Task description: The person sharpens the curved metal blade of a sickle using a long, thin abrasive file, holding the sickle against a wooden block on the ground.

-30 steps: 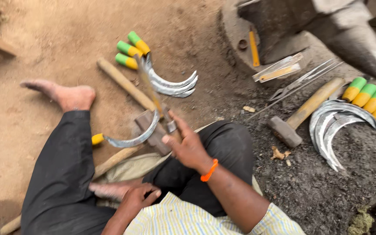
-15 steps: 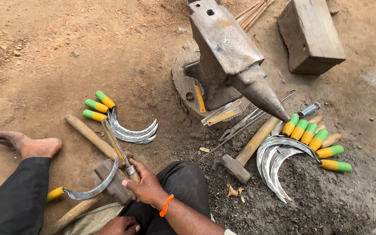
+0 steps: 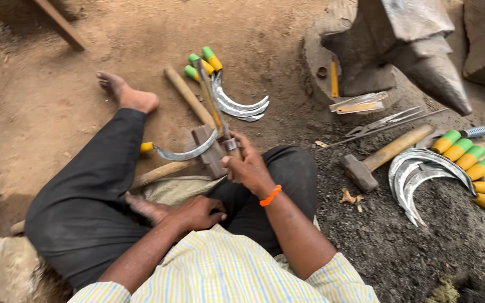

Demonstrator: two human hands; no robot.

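Observation:
I sit on the dirt with my legs folded. My right hand (image 3: 247, 164), with an orange band at the wrist, grips the handle of a long metal file (image 3: 211, 100) that lies across a curved sickle blade (image 3: 186, 151). The sickle has a yellow handle and rests on a small wooden block (image 3: 204, 134) in front of my knee. My left hand (image 3: 197, 213) rests low on my lap against my foot and holds nothing that I can see. Three finished sickles (image 3: 237, 104) with green and yellow handles lie just beyond the block.
A large iron anvil (image 3: 405, 50) stands on a stump at the upper right. A hammer (image 3: 385, 154) with a wooden handle, tongs (image 3: 388, 120) and several more sickles (image 3: 450, 168) lie on dark ground to the right. A wooden stick (image 3: 186, 95) lies near my bare foot (image 3: 127, 92).
The view has swung right and down, so the anvil sits further up and right. My right hand has shifted its grip on the file handle. The sickle stays on the block.

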